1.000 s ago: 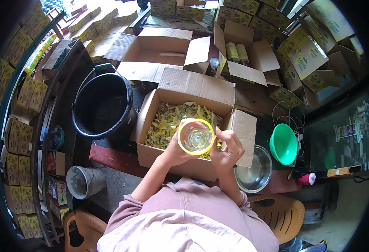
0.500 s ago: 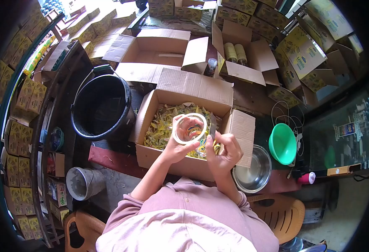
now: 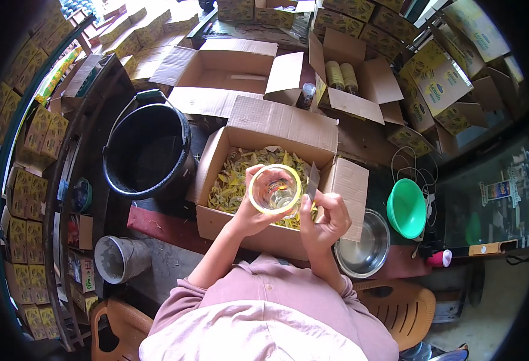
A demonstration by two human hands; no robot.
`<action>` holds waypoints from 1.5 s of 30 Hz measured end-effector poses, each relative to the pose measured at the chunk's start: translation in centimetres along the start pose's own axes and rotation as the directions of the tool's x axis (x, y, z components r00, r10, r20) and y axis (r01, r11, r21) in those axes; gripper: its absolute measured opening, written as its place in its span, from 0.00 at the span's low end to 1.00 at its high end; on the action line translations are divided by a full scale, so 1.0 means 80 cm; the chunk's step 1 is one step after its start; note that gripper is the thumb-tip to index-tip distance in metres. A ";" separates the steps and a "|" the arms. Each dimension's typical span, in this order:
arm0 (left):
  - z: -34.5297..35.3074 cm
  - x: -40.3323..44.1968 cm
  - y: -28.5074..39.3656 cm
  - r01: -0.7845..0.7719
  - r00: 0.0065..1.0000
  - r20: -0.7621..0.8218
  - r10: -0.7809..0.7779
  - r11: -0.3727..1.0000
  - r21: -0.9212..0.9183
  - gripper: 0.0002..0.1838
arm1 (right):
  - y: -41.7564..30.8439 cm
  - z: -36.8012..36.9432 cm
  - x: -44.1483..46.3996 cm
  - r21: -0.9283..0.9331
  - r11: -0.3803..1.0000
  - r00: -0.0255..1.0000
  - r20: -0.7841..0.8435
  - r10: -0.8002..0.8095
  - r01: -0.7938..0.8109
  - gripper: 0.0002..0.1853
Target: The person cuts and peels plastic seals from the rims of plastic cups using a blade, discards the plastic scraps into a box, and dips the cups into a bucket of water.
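Observation:
My left hand [image 3: 253, 207] is wrapped round a clear, round cup-like container [image 3: 275, 189] with a yellow rim. Its open end faces me, and printed colours show through its wall. In my right hand [image 3: 326, 219], a thin flat grey blade [image 3: 313, 179] is pinched between thumb and fingers, pointing up close beside the rim. Whether blade and rim touch, I cannot tell. Under both hands stands an open cardboard box [image 3: 240, 229], filled with many small yellow-and-clear wrapped pieces [image 3: 228, 186].
A black bucket [image 3: 108, 175] stands left of the box, a grey bucket [image 3: 110, 260] nearer me. To the right are a steel bowl [image 3: 364, 249] and a green bowl [image 3: 406, 207]. Behind are another open carton [image 3: 228, 64], a small bottle [image 3: 306, 95] and a box with two yellow rolls [image 3: 361, 108].
The container's rim has tilted more toward me, its colour now bright yellow and its inside clearer to see. The blade has turned to a slant and shifted slightly right with my right hand.

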State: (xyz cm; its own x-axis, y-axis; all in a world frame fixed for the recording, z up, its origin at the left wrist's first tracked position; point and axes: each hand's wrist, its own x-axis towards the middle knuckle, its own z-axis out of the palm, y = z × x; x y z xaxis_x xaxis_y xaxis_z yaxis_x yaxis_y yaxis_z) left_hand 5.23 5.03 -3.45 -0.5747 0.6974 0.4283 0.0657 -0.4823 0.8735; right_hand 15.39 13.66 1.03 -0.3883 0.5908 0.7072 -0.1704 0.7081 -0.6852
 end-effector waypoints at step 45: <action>-0.009 -0.004 0.010 -0.036 0.976 0.218 -0.029 0.957 0.288 0.49 | 0.013 -0.011 0.005 0.079 0.997 0.993 0.117 0.004 -0.013 0.10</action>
State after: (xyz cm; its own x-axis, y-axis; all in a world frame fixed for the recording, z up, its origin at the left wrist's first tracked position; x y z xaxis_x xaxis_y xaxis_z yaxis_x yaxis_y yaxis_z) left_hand 4.84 4.06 -3.07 -0.3851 0.8095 0.4431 0.3190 -0.3337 0.8871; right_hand 15.80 15.01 0.74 -0.4920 0.5447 0.6792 -0.2361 0.6674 -0.7063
